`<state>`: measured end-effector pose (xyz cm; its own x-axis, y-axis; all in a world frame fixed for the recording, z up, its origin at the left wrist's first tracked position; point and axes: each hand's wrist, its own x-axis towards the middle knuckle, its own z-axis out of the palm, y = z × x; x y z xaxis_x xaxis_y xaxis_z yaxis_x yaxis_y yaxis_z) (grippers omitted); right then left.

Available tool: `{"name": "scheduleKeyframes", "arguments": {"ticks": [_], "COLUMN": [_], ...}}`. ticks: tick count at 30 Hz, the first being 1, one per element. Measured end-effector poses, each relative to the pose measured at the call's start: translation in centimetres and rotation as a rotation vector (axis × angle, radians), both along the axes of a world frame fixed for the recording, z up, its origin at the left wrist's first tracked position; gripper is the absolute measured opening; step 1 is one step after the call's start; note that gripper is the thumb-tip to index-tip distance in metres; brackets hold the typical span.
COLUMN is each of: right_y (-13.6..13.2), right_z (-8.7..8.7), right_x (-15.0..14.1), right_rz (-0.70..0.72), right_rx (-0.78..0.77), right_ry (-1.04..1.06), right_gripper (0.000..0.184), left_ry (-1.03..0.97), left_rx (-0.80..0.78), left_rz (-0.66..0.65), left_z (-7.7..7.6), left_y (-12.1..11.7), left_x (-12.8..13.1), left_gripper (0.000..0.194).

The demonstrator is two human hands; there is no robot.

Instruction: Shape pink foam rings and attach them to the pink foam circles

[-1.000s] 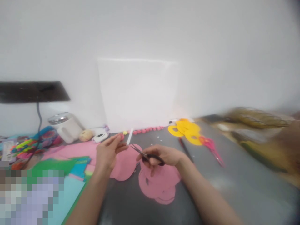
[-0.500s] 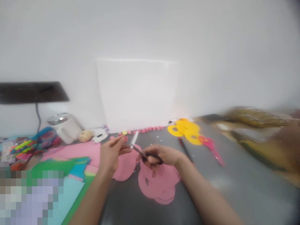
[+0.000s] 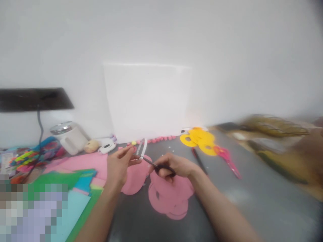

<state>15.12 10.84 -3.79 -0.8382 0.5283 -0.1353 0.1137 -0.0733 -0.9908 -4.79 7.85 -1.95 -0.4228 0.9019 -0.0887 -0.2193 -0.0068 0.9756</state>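
My left hand [image 3: 123, 161] pinches a narrow white strip [image 3: 144, 148], which looks like paper or tape and curves up in a loop from the fingertips. My right hand [image 3: 171, 166] is closed around the dark handles of a pair of scissors [image 3: 164, 169]. Their blades point left and meet the strip close to my left fingertips. Below the hands, a round pink paper piece [image 3: 133, 181] lies on the left, and several overlapping pink paper rings [image 3: 169, 201] lie on the right.
Yellow paper rings [image 3: 202, 138], pink scissors [image 3: 229, 163] and a dark pen-like stick [image 3: 199, 161] lie right on the grey table [image 3: 252, 208]. A white board [image 3: 148, 101] leans on the wall. Left are coloured sheets [image 3: 55, 181] and a white appliance [image 3: 70, 137]. Small pink pieces [image 3: 161, 138] line the back.
The white strip has gone from fairly straight to bent over in a loop. My right fingers have drawn in closer around the scissor handles. My left hand has hardly moved.
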Motion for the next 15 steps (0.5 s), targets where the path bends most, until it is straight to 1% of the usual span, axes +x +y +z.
{"name": "scheduleKeyframes", "arguments": {"ticks": [2,4,6,11,14,15], "right_y": [0.22,0.47,0.64,0.48,0.20,0.13], "right_z": [0.12,0.25,0.35,0.35,0.45,0.54], "right_x": [0.04,0.10,0.18,0.26,0.17,0.14], "right_rz": [0.060,0.127,0.160,0.194,0.238,0.222], "right_rx": [0.065,0.137,0.168,0.121,0.141,0.161], "right_ry": [0.005,0.018,0.026,-0.067,-0.020,0.020], "right_gripper": [0.045,0.058,0.066,0.066,0.066,0.065], "left_ry": [0.022,0.040,0.048,0.032,0.057,0.088], "left_rx": [0.009,0.016,0.022,0.033,0.024,0.009], "left_rz": [0.007,0.014,0.018,0.047,0.051,0.044], "left_z": [-0.08,-0.09,-0.05,-0.03,-0.28,-0.40], "left_y": [-0.03,-0.08,-0.12,-0.10,-0.03,-0.01], "left_x": [0.04,0.13,0.23,0.19,-0.06,-0.13], "left_gripper": [0.029,0.031,0.032,0.032,0.031,0.031]}}
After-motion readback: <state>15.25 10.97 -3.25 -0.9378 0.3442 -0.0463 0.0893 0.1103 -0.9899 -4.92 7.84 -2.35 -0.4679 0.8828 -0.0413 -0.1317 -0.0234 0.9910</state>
